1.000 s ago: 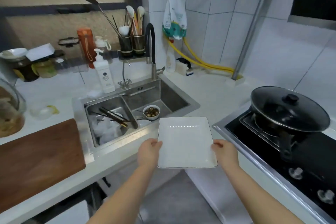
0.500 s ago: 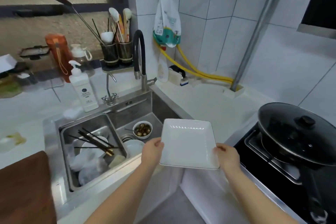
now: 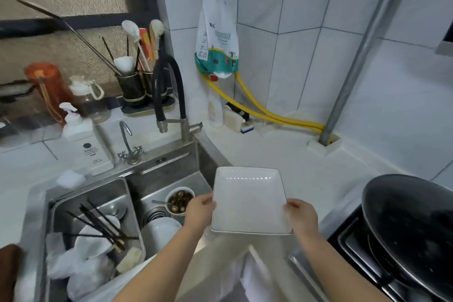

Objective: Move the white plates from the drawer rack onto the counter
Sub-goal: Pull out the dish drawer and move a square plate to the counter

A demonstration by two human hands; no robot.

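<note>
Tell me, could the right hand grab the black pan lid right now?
Probably not just yet: the right hand is gripping the white plate with the left hand. The black pan lid sits close by, nothing between them.

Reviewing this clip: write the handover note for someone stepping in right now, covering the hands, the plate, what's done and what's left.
Left hand grips the left edge of the square white plate; right hand grips its right edge.
The plate is held level in the air, over the corner where the sink meets the white counter, not yet set down.
Done: this plate is out of the drawer rack, which is not in view.
Left: lower it onto the bare counter beyond, then check the rack for more plates.
</note>
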